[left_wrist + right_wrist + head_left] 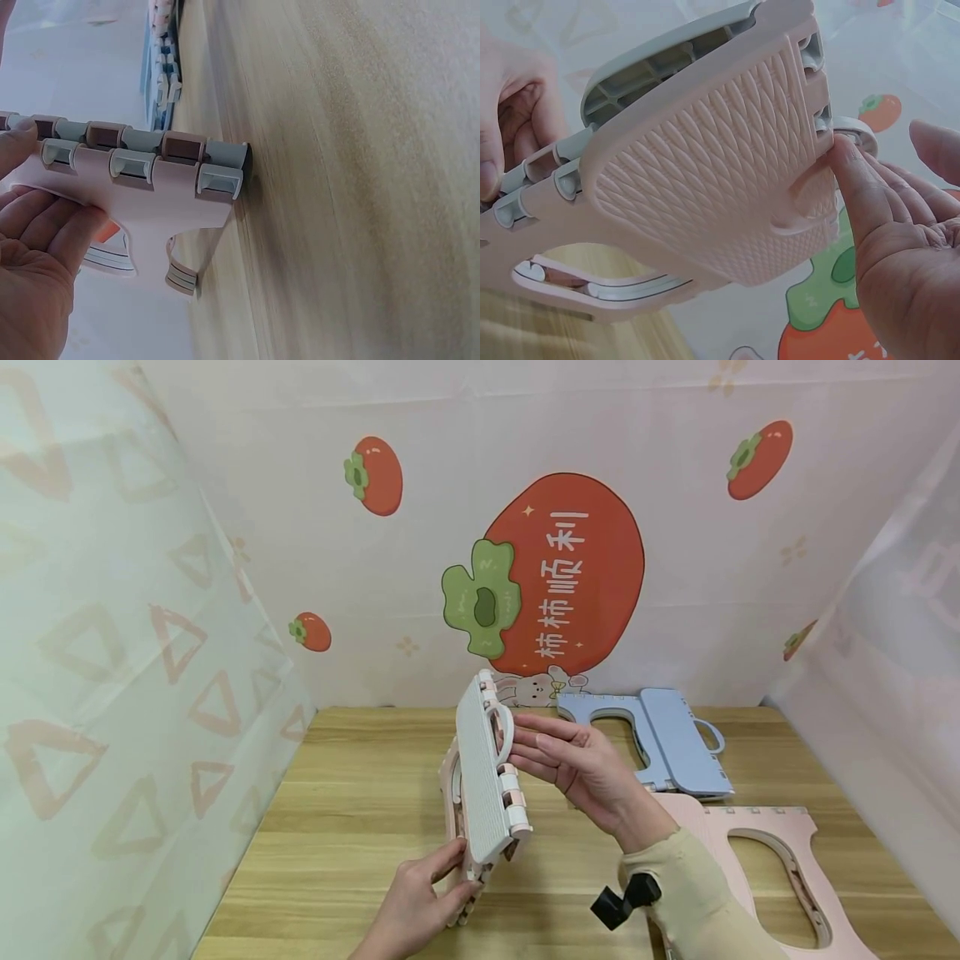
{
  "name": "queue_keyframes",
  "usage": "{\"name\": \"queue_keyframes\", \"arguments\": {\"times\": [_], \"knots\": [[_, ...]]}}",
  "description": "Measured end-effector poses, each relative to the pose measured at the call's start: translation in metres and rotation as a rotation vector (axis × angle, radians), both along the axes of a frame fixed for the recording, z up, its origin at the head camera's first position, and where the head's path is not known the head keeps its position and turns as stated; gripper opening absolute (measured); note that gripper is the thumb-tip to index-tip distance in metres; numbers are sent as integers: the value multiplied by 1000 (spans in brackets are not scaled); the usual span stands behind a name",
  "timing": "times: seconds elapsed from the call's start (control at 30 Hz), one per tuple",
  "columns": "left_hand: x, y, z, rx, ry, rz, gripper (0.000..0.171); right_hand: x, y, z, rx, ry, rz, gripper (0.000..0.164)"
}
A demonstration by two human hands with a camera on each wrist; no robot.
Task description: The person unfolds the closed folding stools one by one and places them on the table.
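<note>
A folding step stool point(480, 777), pale grey-white on one face and pink on the other, is held tilted above the wooden table, partly folded. My left hand point(420, 893) pinches its lower hinged edge, thumb on one side and fingers on the other. In the left wrist view, the fingers of that hand point(41, 277) lie at the oval opening in the pink leg panel. Beside the white carry handle point(510, 735), my right hand point(585, 768) has its fingers extended. The right wrist view shows its fingertips touching the stool's edge near the handle, with the thumb apart.
A blue folded stool point(678, 743) lies at the back right of the table point(360, 777). Nearer, on the right, lies a pink folded stool point(817, 843), partly behind the right forearm. Printed sheets hang at the back and both sides.
</note>
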State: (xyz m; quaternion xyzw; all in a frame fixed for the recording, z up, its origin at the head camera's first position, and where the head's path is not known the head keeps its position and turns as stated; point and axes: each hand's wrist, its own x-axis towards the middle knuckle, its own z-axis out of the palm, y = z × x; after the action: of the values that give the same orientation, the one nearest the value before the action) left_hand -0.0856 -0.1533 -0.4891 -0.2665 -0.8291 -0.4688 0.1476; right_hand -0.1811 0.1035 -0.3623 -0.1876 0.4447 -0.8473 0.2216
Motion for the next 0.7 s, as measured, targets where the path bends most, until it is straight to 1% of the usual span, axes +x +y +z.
{"name": "queue_keyframes", "arguments": {"times": [0.13, 0.4, 0.7], "knots": [[1, 0, 1, 24, -14, -7, 44, 1, 0, 0, -6, 2, 4, 37], [1, -1, 1, 53, -21, -26, 44, 2, -1, 3, 16, 30, 48, 37], [-1, 2, -2, 109, 22, -79, 47, 3, -3, 5, 29, 75, 91, 42]]}}
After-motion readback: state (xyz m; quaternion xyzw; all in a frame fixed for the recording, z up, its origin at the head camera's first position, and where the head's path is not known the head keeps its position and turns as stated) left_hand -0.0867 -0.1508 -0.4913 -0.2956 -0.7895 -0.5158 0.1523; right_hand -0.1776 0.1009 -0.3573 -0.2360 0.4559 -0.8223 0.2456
